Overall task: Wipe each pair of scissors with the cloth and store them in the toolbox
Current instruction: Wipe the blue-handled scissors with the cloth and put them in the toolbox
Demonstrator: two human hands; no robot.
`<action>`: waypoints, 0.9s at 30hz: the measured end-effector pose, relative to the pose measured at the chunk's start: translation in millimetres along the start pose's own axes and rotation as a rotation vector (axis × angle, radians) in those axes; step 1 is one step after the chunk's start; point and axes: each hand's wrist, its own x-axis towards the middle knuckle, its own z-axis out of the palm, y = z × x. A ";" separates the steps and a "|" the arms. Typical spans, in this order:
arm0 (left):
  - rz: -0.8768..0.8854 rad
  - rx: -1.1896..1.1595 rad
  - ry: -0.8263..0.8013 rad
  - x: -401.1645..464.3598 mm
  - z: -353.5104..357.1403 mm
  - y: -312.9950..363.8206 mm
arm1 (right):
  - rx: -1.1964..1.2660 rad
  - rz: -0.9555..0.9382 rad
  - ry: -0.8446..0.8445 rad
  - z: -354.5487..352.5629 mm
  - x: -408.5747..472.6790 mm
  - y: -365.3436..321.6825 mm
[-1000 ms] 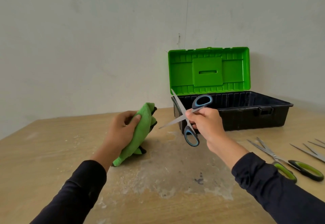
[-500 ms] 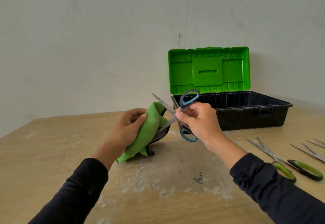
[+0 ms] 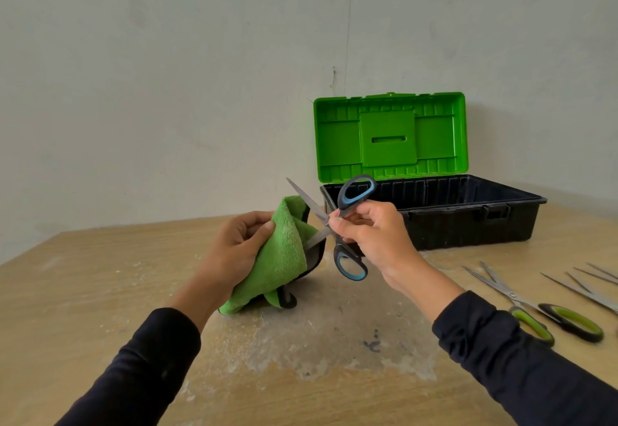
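Note:
My right hand (image 3: 371,235) grips blue-and-black handled scissors (image 3: 351,221) near the pivot, blades spread apart. One blade points up-left; the other goes into the fold of a green cloth (image 3: 284,255), where its tip is hidden. My left hand (image 3: 239,251) holds that cloth, thumb pressed on its outer face, above the table. Behind stands the toolbox (image 3: 468,221), black tub with its green lid (image 3: 389,136) raised upright.
Green-and-black handled scissors (image 3: 548,315) lie spread on the wooden table (image 3: 100,291) at the right. More metal blades (image 3: 592,285) reach in from the right edge. A pale wall stands close behind the toolbox.
The scissors swung left toward the cloth, and my left hand brought the cloth up to meet them. One blade now sits inside the cloth's fold.

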 end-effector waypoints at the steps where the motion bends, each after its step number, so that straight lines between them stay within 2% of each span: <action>1: 0.016 0.020 0.028 0.2 1.4 -0.5 | 0.044 0.022 -0.028 0.6 -0.1 -1.3; 4: 0.055 0.080 0.040 -0.5 5.6 0.0 | 0.108 0.047 -0.042 1.7 -0.2 -3.3; 8: 0.113 0.200 -0.069 -5.6 15.6 3.8 | 0.107 0.024 -0.029 3.4 -2.3 -2.5; 13: 0.121 0.167 -0.079 -7.4 16.5 5.5 | 0.078 -0.022 -0.041 4.0 -4.6 -3.6; 22: 0.309 0.455 -0.134 -7.1 21.6 5.5 | 0.041 -0.015 0.019 18.9 -13.7 1.5; 27: 0.308 0.514 -0.180 -7.3 17.8 10.3 | 0.059 -0.007 -0.023 10.9 -9.1 -4.5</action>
